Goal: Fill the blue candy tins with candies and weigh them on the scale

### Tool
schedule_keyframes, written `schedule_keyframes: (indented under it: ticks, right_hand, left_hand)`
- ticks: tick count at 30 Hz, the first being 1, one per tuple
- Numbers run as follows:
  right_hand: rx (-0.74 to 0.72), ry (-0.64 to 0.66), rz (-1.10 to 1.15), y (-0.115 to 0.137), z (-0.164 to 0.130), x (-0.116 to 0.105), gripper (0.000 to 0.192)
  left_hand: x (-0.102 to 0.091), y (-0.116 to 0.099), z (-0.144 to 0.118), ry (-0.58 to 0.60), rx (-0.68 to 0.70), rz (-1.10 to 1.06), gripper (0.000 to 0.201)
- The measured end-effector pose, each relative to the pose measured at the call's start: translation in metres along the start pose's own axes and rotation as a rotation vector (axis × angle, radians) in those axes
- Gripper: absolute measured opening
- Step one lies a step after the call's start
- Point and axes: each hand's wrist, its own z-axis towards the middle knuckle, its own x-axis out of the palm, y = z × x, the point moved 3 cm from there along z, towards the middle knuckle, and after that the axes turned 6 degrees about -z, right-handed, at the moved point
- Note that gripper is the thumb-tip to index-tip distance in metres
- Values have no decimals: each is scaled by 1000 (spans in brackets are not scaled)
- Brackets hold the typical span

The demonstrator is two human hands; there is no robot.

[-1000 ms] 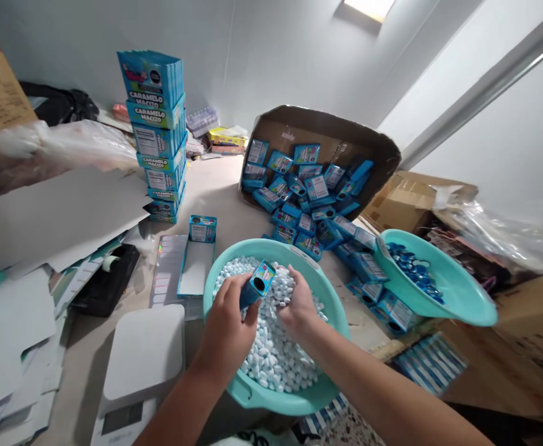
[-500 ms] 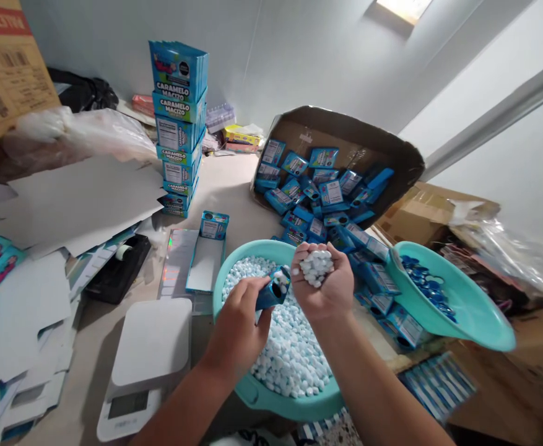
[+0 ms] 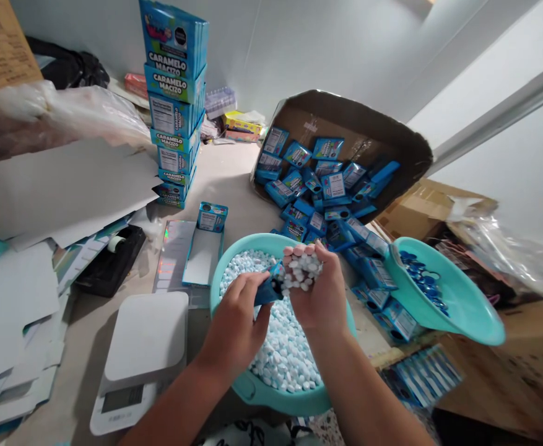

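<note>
Cluttered table (image 3: pixel 234 186), right hand (image 3: pixel 320 291) cupping candies (image 3: pixel 303 269)

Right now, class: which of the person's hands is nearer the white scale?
Left. The left hand holds a small blue box just right of the scale; the right hand, cupping candies, is farther right.

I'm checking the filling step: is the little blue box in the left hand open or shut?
Open: the small blue box shows a raised flap beside the candies heaped in the right hand.

Pale blue-white candies (image 3: pixel 280 347) fill a turquoise basin (image 3: pixel 252 387), dark blue pieces (image 3: pixel 420 279) a second turquoise bowl (image 3: pixel 466 310), beside bright blue cartons (image 3: pixel 331 186) and a white scale (image 3: pixel 143 341).
</note>
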Motion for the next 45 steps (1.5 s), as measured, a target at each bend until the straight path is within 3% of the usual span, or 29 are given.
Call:
schedule_keyframes:
  ticks: [10, 17, 21, 31, 34, 37, 39, 42, 45]
  right_hand:
    - [-102, -23, -47, -3, -6, 3, 18]
    - [-132, 72, -21, -2, -2, 6, 17]
    - [-246, 152, -104, 1, -8, 5, 14]
    - [-335, 288, -224, -1, -16, 7, 31]
    - [-447, 263, -404, 10, -14, 2, 31]
    - [-554, 234, -826, 25, -8, -8, 24]
    - [-536, 301, -1049, 29, -1, -15, 22]
    - [-495, 395, -1162, 27, 5, -22, 22]
    - [-519, 403, -1163, 25, 3, -21, 21]
  left_hand:
    - [0, -1, 2, -17, 15, 15, 40]
    - [0, -1, 1, -13, 27, 14, 41]
    - [0, -1, 1, -16, 45, -7, 42]
    - [-1, -1, 1, -17, 9, 2, 38]
    - [-1, -2, 1, -21, -4, 4, 37]
    - [-1, -2, 1, -42, -16, 20, 39]
    - [-1, -2, 1, -59, -19, 35, 39]
    - [0, -1, 1, -75, -16, 52, 40]
    - [1, -1, 1, -79, -7, 63, 40]
